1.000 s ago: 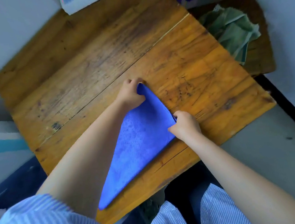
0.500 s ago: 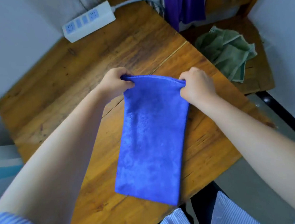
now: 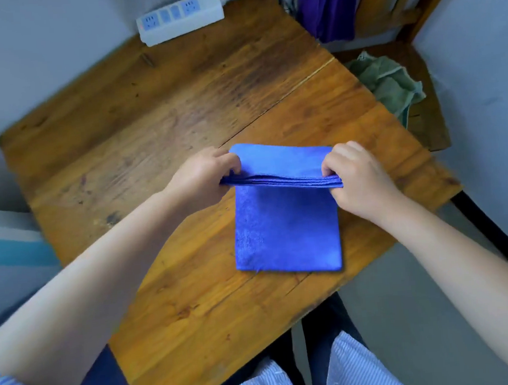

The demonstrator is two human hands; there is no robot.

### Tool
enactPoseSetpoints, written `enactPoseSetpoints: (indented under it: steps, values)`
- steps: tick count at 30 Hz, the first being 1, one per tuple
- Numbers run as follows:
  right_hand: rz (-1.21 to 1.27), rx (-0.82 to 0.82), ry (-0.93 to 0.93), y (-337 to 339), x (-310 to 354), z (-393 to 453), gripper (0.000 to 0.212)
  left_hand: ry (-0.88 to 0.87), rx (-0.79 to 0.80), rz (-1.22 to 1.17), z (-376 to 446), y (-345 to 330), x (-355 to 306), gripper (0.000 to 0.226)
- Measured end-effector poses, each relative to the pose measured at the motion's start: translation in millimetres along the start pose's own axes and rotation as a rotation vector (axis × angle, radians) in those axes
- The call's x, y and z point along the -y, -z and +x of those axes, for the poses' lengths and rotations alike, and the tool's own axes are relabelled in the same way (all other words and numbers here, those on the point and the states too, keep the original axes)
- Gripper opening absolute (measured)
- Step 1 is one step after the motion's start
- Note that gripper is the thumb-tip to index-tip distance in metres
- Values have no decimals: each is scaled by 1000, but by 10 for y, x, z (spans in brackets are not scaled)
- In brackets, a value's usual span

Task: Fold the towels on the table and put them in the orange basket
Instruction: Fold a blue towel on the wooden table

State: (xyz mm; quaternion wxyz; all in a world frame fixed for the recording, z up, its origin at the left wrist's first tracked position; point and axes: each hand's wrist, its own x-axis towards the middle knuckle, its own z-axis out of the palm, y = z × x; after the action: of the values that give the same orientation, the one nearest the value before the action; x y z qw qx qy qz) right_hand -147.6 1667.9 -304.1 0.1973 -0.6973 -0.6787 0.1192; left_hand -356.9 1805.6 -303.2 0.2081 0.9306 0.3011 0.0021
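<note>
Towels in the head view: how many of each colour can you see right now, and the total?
Blue towel: 1, on the table, its edges pinched by the left hand and right hand.
Green towel: 1, crumpled on the lower surface past the table's right edge.
Total: 2 towels. No orange basket in view.

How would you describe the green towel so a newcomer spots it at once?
Start at the wooden table, then look past its far right edge to the darker wooden surface beside it. The green towel lies crumpled there, unlike the blue towel, which both hands are folding.
</note>
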Motion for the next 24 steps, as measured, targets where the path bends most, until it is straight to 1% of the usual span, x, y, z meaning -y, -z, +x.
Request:
enactPoseSetpoints:
  steps: [2,5,9,14,18,20,21,23,24]
  values:
    - [-15,32,38,-84,40,-207,28,-99,25,50,-174,-60,-57,18]
    - [-67,72,85,-204,116,-497,36,-254,37,111,-448,-157,-150,25]
    - [-119,76,88,-329,164,-766,37,-332,105,137,-710,-328,-258,30]
    - [-126,9,64,-483,178,-1036,35,-366,162,152,-886,-498,-325,33]
    - [-178,-58,51,-618,181,-1146,26,-352,176,189,-902,-548,-287,34]
    - [-211,-67,52,-650,168,-1175,21,-352,173,205,-907,-594,-265,31]
    - [-223,-69,52,-660,153,-1190,20,-353,190,201,-913,-638,-253,25]
    - [-237,-69,40,-680,124,-1225,21,-296,282,181,-927,-743,-233,10]
    - [-243,-66,31,-688,109,-1238,23,-245,360,222,-933,-803,-210,15]
